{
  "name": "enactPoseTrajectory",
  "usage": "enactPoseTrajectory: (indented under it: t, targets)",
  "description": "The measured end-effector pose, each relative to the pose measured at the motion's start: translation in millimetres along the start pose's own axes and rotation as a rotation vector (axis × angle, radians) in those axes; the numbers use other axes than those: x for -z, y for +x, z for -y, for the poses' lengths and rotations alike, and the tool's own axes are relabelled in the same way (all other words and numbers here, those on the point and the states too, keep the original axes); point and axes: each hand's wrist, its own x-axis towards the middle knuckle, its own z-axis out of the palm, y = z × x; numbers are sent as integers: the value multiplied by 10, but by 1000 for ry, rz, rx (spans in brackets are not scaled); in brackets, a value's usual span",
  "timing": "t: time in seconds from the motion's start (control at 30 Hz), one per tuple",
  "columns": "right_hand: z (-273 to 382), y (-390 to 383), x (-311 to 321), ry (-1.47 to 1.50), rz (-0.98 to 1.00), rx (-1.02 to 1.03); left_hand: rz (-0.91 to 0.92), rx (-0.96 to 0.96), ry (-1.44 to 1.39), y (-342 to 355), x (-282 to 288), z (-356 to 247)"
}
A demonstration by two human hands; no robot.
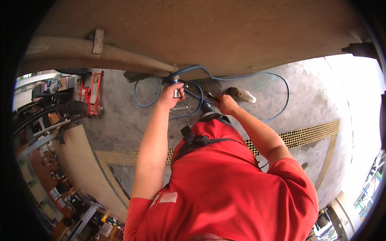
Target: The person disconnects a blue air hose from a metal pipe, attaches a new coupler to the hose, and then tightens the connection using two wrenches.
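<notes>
My left hand (173,96) is closed around a silver and blue metal fitting (176,84) just below the end of a wall pipe (132,60). A blue hose (251,75) runs beside the fitting and loops over the concrete floor. My right hand (226,104) is closed on a dark tool (208,94) that looks like pliers. Its kind is hard to make out, as the fingers cover part of it. The tip of that tool points toward the fitting and is apart from it.
A pale plastic jug (246,96) lies on the floor just right of my right hand. At the left stands a red floor jack (95,94) among clutter. A yellowish drain grate (297,134) crosses the floor. A small silver bar-like object (183,107) lies near my left hand.
</notes>
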Motion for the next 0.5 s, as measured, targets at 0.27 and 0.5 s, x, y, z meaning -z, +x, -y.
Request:
enactPoseTrajectory:
  t: [0.27,0.5]
  targets:
    - [36,47,38,41,-77,-27,-98,9,-4,45,-72,21]
    - [56,158,37,18,-146,-62,-139,-83,22,-8,-195,17]
